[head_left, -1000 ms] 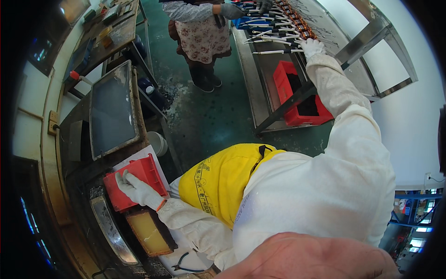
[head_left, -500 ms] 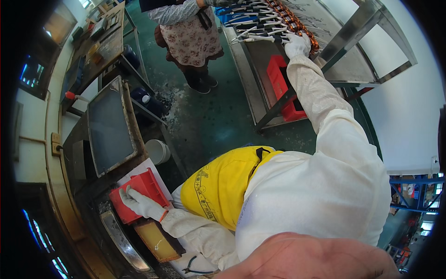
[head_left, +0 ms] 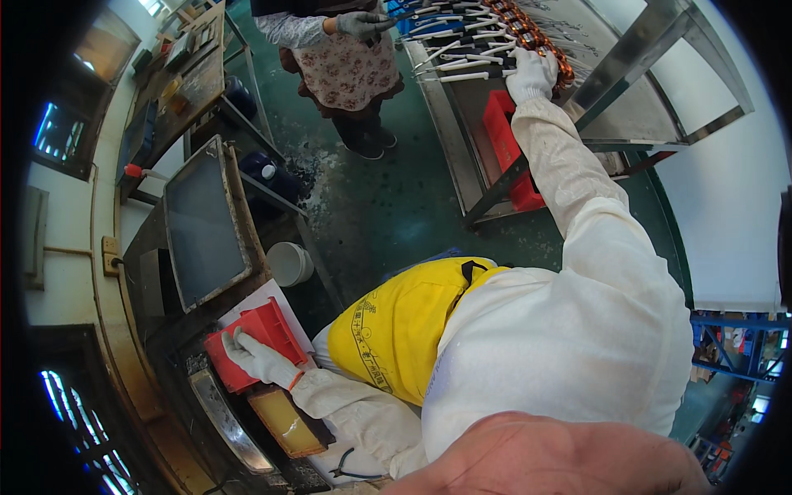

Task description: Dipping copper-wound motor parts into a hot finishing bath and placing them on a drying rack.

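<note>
Dark printing and a small line drawing ran down the person's yellow apron (head_left: 388, 326), partly lost in its folds; I could make out no lettering on the coils (head_left: 524, 29).

The coils lay in a row on the far right worktop (head_left: 648, 111), their near end right at the fingers of the white-gloved right hand (head_left: 532, 76). Those fingers were bent over that end, just beside the last leads (head_left: 466, 77); I could not tell whether they had closed on anything. The coils were glossy copper-orange and packed side by side. White leads with black sleeves fanned out to their left, and thin grey wires stuck out to their right.

At the near left, the gloved left hand (head_left: 260, 361) held nothing that I could see. Its fingers were loosely parted over a red box (head_left: 276, 326), though whether they touched it was unclear. A yellow block (head_left: 289, 422) in a brown frame sat just nearer than the box, with pliers (head_left: 356, 474) beside it. Across the room, a co-worker's grey-gloved hand (head_left: 363, 25) was near the far leads.
</note>
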Motion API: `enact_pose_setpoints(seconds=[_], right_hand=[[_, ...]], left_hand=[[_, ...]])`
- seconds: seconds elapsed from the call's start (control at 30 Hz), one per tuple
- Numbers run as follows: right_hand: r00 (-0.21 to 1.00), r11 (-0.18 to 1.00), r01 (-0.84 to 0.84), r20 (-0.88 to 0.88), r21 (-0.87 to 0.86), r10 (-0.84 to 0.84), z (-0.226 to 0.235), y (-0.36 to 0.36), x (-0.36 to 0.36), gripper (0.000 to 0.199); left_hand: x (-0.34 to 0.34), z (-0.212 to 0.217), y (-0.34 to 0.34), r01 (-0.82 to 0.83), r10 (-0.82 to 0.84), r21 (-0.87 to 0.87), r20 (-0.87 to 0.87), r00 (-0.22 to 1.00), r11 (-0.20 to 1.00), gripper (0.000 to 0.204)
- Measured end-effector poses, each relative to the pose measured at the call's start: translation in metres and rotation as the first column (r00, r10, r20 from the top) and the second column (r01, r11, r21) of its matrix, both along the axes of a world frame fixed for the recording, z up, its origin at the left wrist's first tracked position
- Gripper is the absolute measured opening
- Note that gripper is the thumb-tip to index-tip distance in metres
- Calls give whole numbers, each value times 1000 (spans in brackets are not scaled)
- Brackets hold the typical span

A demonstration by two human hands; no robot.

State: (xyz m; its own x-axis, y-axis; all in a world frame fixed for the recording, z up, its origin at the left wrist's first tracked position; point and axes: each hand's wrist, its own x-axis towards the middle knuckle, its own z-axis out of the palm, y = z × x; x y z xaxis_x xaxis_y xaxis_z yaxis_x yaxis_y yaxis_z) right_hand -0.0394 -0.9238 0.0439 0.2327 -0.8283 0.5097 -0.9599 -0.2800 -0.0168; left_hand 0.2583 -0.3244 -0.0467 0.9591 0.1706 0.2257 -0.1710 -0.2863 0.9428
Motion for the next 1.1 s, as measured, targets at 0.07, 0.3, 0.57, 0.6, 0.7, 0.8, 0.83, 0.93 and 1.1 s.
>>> enact_pose_setpoints(seconds=[0.07,0.3,0.57,0.6,0.7,0.8,0.83,0.93,1.1], right_hand=[[999,993,-37,32,-116,41,-12,-1,-4,40],[970,931,-182,95,-315,222,-21,6,-2,51],[849,764,-412,95,-497,519,-7,35,10,61],[799,716,-473,93,-514,595,-3,46,15,60],[646,578,-599,93,-554,758,5,80,38,50],[381,415,-767,173,-490,908,1,121,70,45],[292,352,-816,199,-459,936,-4,139,81,43],[56,156,-920,274,-358,960,-27,199,109,37],[-273,-205,-959,442,-195,855,-56,286,126,35]], left_hand=[[3,0,-1,7,-7,8,3,1000,1000,39],[4,-5,1,18,-18,21,10,1000,1000,39],[4,0,-1,0,-1,60,13,1000,998,38],[4,1,-3,6,-6,71,8,1000,997,38],[9,0,-6,6,-7,79,10,1000,997,38],[8,1,2,-2,1,88,7,1000,996,38],[4,1,8,5,-5,89,-3,1000,996,39],[-15,9,18,-56,56,-113,-3,998,992,38],[-86,14,68,-236,239,-57,73,968,970,31]])
